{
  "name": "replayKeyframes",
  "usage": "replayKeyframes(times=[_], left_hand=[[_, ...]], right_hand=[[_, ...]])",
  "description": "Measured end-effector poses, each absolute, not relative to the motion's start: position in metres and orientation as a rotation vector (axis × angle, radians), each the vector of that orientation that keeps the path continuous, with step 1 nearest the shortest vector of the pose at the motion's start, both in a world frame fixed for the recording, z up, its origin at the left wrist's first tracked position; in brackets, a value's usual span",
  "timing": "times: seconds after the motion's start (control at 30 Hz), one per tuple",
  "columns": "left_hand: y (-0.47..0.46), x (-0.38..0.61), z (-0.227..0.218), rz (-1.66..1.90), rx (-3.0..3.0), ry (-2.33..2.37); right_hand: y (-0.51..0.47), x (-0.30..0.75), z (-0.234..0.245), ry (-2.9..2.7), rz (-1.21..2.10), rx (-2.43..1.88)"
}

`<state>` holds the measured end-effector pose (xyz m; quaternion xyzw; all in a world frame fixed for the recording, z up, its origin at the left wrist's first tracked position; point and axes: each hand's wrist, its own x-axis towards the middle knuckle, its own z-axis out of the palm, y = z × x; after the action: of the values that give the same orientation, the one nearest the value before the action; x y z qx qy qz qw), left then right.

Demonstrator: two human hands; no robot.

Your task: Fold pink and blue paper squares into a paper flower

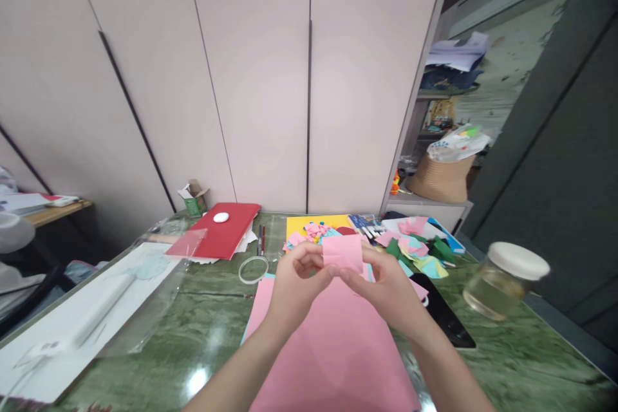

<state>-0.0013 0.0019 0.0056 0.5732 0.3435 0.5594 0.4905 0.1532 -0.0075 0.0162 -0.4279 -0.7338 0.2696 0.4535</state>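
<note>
Between both my hands is a small square of pink paper (pixel 342 252), held upright above the table. My left hand (pixel 302 273) pinches its lower left edge with thumb and fingers. On the other side my right hand (pixel 383 277) grips the lower right edge, its thumb tip close to the left one. Beneath my hands lies a large pink sheet (pixel 328 341). Just behind the small square, several folded pink and blue paper bits (pixel 316 230) rest on a yellow sheet (pixel 297 224).
Right of my hands are loose coloured paper scraps (pixel 415 248), a black tray-like object (pixel 441 312) and a lidded jar (pixel 502 283). To the left lie a tape roll (pixel 253 270), pens (pixel 261 240), a red folder (pixel 224 232) and a white board (pixel 91 309). Cabinet doors (pixel 251 77) stand behind.
</note>
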Motion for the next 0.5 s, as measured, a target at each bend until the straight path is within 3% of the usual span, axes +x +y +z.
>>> replayKeyframes(times=[0.5], left_hand=[[0.0028, -0.0014, 0.0056, 1.363, 1.349, 0.801]], right_hand=[[-0.0057, 0.1550, 0.0131, -1.771, 0.721, -1.004]])
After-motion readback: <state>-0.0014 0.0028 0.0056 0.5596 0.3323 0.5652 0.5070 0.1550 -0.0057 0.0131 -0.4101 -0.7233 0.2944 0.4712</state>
